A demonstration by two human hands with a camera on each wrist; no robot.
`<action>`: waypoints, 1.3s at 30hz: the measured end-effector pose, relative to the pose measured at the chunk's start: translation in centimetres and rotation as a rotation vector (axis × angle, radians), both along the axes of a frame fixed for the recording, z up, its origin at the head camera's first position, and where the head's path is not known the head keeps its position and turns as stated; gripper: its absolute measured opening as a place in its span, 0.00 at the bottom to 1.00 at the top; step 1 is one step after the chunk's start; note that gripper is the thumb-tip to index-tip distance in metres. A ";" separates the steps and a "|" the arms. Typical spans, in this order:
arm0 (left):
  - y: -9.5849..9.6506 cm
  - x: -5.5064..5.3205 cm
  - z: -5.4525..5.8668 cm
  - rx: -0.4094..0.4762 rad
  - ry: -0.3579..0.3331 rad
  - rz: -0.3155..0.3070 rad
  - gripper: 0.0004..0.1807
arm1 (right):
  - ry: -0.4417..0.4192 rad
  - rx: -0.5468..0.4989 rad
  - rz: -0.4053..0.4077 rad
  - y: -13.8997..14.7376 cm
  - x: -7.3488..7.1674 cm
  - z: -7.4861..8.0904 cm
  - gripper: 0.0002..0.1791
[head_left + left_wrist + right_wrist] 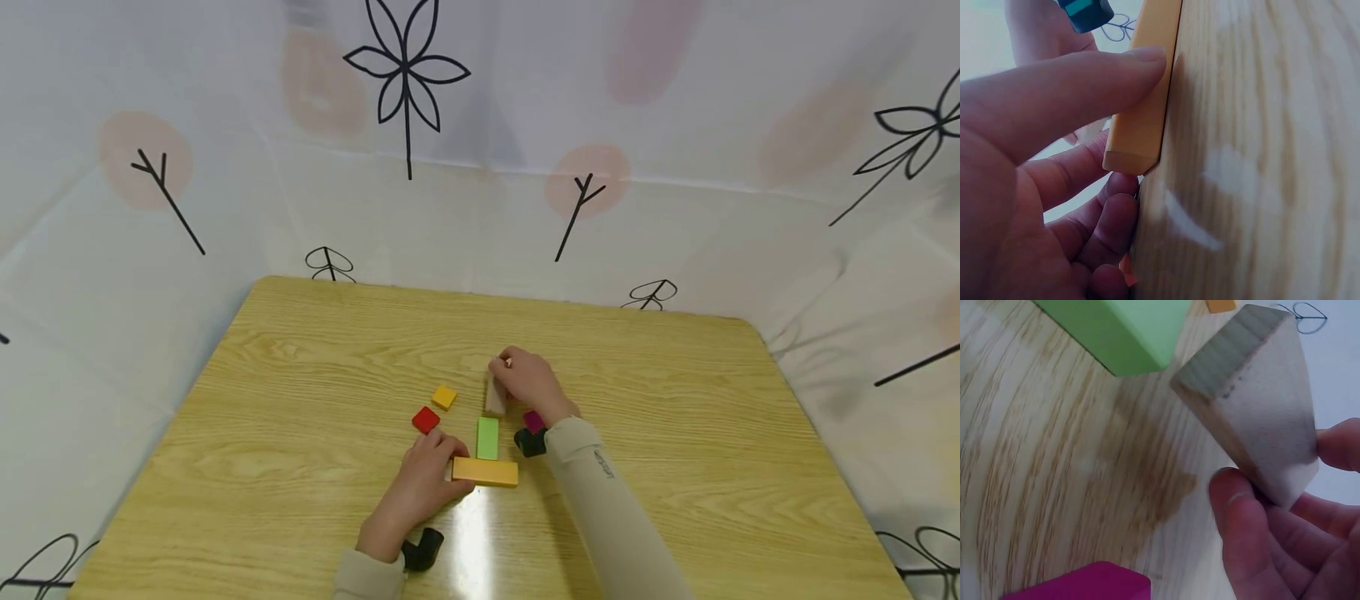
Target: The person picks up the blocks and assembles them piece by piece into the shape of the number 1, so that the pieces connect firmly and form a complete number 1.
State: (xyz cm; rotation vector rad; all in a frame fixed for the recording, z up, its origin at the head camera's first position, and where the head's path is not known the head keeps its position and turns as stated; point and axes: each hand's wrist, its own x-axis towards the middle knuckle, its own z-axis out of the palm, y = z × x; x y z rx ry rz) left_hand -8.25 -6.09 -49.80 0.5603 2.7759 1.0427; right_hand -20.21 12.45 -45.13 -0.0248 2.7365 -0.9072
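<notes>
Near the middle of the table, my left hand (426, 477) grips the left end of a long orange block (491, 472), thumb on its near side. In the left wrist view the thumb lies along that orange block (1141, 119), fingers on its other side. Farther off, my right hand (536, 387) pinches a plain wooden block (495, 398) between thumb and fingers. The right wrist view shows this wooden block (1260, 406) tilted, its lower end close to a light green block (1129, 331). That green block (487, 439) lies just beyond the orange one.
A red block (426, 419) lies by the left fingertips, with a yellow-orange block (444, 397) beyond it. A magenta block (533, 422) sits beside the right wrist. Behind the wooden table (675, 392) hangs a white patterned cloth (480, 225).
</notes>
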 end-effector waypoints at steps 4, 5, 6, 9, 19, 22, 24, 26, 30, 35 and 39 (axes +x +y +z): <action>0.0 0.0 0.1 -0.004 -0.003 0.005 0.17 | -0.003 0.062 0.048 -0.3 -0.2 -0.3 0.20; 0.0 0.0 0.1 -0.005 -0.004 0.006 0.17 | -0.002 0.078 0.055 -0.3 -0.2 -0.4 0.20; 0.0 -0.1 0.0 -0.007 -0.004 0.005 0.17 | -0.003 0.088 0.059 -0.4 -0.3 -0.5 0.20; 0.0 -0.1 0.0 -0.014 -0.008 0.007 0.17 | -0.010 0.109 0.065 -0.6 -0.4 -0.6 0.19; 0.1 -0.1 -0.1 -0.013 -0.021 0.007 0.17 | -0.035 0.132 0.110 -0.8 -0.7 -0.5 0.16; 0.1 -0.1 -0.1 -0.014 -0.024 0.007 0.17 | -0.049 0.142 0.110 -0.9 -0.8 -0.4 0.15; 0.1 -0.1 -0.1 -0.015 -0.024 0.007 0.17 | -0.051 0.161 0.112 -1.0 -0.8 -0.4 0.15; 0.1 -0.1 -0.1 -0.015 -0.022 0.006 0.17 | -0.045 0.186 0.115 -1.1 -0.9 -0.5 0.15; 0.1 -0.1 0.1 -0.011 -0.021 0.005 0.17 | -0.027 0.232 0.122 -1.3 -1.1 -0.8 0.14; 0.2 -0.1 0.1 -0.013 -0.022 0.008 0.17 | -0.018 0.254 0.117 -1.5 -1.1 -1.0 0.12; 0.2 -0.1 0.0 -0.013 -0.030 0.013 0.17 | -0.016 0.263 0.119 -1.7 -1.1 -1.0 0.12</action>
